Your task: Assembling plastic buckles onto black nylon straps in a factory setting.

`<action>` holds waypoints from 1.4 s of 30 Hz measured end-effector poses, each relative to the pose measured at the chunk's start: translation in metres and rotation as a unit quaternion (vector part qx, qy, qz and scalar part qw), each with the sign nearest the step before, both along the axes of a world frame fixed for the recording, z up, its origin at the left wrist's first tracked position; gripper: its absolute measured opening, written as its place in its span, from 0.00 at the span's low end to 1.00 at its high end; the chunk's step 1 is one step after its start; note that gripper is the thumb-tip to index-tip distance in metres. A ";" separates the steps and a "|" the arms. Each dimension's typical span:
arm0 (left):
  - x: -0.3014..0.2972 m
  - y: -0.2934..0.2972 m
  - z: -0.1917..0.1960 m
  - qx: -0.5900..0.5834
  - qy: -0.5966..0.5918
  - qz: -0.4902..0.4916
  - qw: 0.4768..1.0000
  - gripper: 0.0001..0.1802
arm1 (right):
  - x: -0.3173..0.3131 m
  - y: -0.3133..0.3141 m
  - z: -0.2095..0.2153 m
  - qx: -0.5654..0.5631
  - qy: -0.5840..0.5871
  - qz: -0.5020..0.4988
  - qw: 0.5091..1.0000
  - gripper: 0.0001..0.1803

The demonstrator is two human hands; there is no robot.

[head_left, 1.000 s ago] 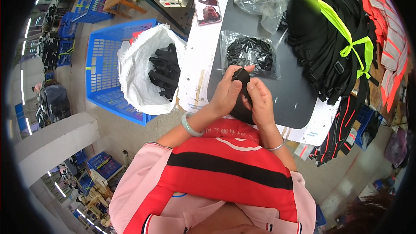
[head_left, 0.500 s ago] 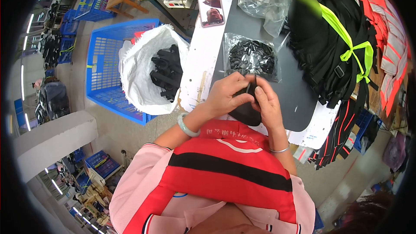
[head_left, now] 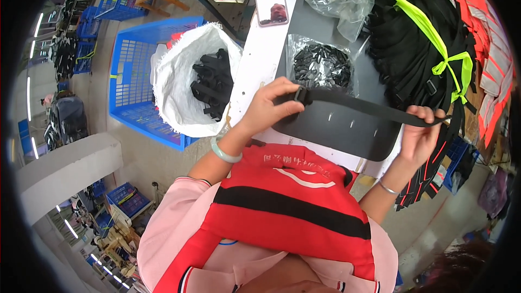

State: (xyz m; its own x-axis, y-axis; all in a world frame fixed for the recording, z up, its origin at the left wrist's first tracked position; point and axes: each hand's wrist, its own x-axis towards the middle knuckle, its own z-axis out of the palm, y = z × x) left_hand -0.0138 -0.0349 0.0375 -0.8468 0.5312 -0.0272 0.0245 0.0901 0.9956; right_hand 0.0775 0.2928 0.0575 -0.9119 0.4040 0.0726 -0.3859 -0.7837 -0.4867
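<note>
A black webbing strap [head_left: 358,105] is stretched between my two hands, over the dark grey mat on the table. My left hand [head_left: 275,104] pinches a small black plastic buckle [head_left: 302,95] at the strap's left end. Toward the right edge of the mat, my right hand [head_left: 419,134] has its fingers closed round the strap, and a short free end sticks out past them. Just beyond the strap lies a clear plastic bag [head_left: 321,68] full of small black plastic pieces.
Left of the table, a blue plastic crate [head_left: 135,65] holds a white woven sack [head_left: 176,89] with black straps inside. Bundled black straps [head_left: 399,54] tied with neon yellow strips lie at right. A phone [head_left: 271,0] and crumpled clear plastic [head_left: 339,0] are at the far side.
My hands were close together over the mat. The right hand has moved far to the right, drawing the strap out straight, while the left keeps hold at the buckle.
</note>
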 end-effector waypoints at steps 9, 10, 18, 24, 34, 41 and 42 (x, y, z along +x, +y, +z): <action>-0.003 0.015 0.006 -0.021 0.066 -0.051 0.996 0.18 | -0.018 -0.092 0.006 0.386 -0.303 0.154 0.858 0.06; -0.003 0.015 0.010 -0.056 0.103 -0.067 0.991 0.19 | -0.021 -0.101 0.005 0.452 -0.260 0.170 0.836 0.08; -0.004 0.015 0.018 -0.154 0.225 -0.096 0.957 0.22 | -0.023 -0.111 0.001 0.517 -0.281 0.213 0.780 0.11; 0.001 0.017 0.019 -0.184 0.280 -0.113 0.935 0.20 | -0.017 -0.112 -0.004 0.544 -0.279 0.266 0.746 0.11; 0.016 0.026 0.007 0.004 -0.048 -0.054 0.997 0.14 | -0.013 -0.131 -0.023 0.535 -0.143 0.136 0.822 0.19; 0.024 0.012 0.001 0.050 -0.259 0.012 0.965 0.07 | -0.023 -0.147 -0.009 0.619 -0.138 0.127 0.762 0.20; 0.022 0.008 0.002 0.058 -0.238 0.004 0.970 0.08 | -0.024 -0.151 -0.008 0.646 -0.125 0.124 0.743 0.21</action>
